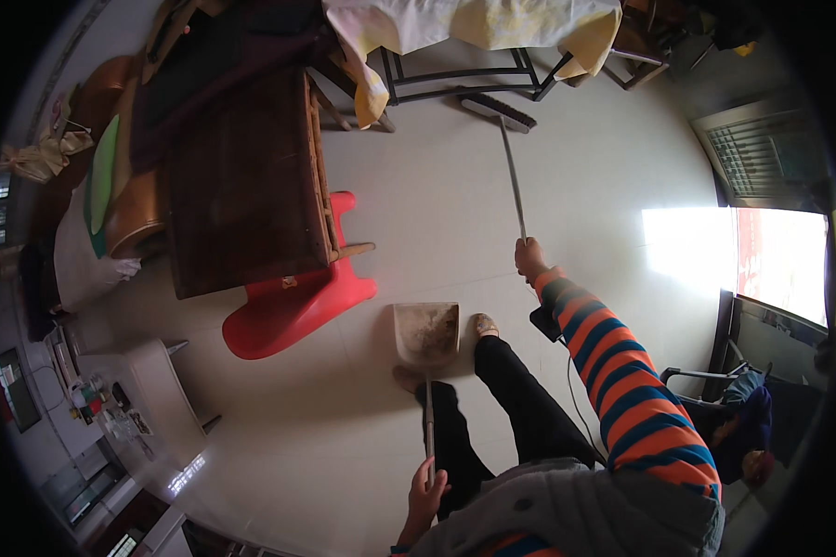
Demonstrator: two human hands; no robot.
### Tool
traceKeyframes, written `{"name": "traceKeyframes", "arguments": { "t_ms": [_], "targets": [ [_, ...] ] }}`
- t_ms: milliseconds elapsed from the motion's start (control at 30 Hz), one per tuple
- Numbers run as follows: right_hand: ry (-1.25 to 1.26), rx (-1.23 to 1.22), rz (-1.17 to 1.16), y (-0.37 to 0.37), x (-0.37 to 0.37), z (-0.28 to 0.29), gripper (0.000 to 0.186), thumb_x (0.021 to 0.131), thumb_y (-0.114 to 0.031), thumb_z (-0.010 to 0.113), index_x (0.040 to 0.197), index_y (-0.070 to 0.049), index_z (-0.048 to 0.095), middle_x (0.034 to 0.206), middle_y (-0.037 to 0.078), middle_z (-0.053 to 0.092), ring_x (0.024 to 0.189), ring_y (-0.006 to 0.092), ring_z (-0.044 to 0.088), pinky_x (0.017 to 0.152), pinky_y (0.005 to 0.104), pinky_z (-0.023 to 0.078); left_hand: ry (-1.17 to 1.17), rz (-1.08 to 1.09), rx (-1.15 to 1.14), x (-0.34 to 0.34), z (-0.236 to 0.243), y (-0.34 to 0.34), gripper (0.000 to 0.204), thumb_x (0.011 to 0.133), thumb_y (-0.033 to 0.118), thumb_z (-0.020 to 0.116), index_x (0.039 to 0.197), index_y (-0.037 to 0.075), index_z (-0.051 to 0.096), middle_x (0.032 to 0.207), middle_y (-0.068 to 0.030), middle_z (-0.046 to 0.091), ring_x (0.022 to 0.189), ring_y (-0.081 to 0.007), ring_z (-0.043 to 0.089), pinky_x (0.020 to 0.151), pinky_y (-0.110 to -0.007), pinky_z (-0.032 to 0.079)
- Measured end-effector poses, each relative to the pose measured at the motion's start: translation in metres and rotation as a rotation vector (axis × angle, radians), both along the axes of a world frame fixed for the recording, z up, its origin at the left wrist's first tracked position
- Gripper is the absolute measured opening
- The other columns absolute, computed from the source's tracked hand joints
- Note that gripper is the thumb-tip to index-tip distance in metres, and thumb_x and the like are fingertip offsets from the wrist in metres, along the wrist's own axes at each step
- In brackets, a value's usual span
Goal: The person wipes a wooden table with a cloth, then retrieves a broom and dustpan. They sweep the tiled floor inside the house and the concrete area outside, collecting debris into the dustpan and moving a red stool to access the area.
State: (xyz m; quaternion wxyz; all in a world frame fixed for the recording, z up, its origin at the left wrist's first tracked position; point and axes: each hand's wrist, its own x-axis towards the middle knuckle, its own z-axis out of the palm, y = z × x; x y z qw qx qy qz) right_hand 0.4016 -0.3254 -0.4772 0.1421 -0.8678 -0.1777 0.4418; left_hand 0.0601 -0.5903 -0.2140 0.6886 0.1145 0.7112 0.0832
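My right hand (529, 258) is closed round the handle of a broom (513, 172), with the arm stretched forward in an orange and blue striped sleeve. The broom's dark-bristled head (499, 110) lies on the floor at the front edge of a cloth-covered table. Down by my body, my left hand (425, 492) grips the long handle of a dustpan (426, 334). Its pale, stained pan rests on the floor just ahead of my feet, and dark marks show on its inside.
A red plastic chair (299, 311) stands left of the dustpan, partly under a dark wooden table (241, 186). The cloth-covered table (474, 23) has black metal legs. A white cabinet (144, 390) is at the lower left. Bright light enters through a doorway (780, 265) on the right.
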Motion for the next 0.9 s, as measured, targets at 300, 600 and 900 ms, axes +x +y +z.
{"name": "traceKeyframes", "arguments": {
  "t_ms": [300,600,900],
  "targets": [
    [-0.299,0.15,0.243,-0.058,0.006,-0.023,0.029,0.084,-0.024,0.042,0.083,0.004,0.046,0.076,0.029,0.055,0.077,0.046,0.052,0.067,0.0494,0.042,0.155,-0.112,0.35,-0.026,-0.01,-0.047,0.023,0.081,0.004,0.035,0.09,-0.005,0.053,0.107,-0.0208,0.048,0.077,-0.023,0.06,0.057,-0.029,0.053],
    [-0.316,0.31,0.307,-0.05,0.021,-0.1,0.021,0.085,-0.021,0.043,0.087,-0.001,0.039,0.07,0.028,0.054,0.069,0.0466,0.051,0.058,0.0508,0.04,0.331,0.169,-0.102,-0.037,0.017,-0.054,0.04,0.083,0.027,0.049,0.112,0.0,0.042,0.094,-0.0163,0.055,0.08,-0.0288,0.059,0.057,-0.034,0.052],
    [-0.297,0.481,0.279,0.083,0.068,-0.239,0.021,0.086,-0.022,0.04,0.089,-0.001,0.038,0.07,0.028,0.054,0.069,0.0471,0.05,0.056,0.0504,0.039,0.449,0.36,-0.416,-0.018,-0.015,-0.008,0.036,0.085,0.024,0.045,0.111,0.0,0.042,0.092,-0.0164,0.056,0.079,-0.0265,0.059,0.057,-0.031,0.052]
  ]
}}
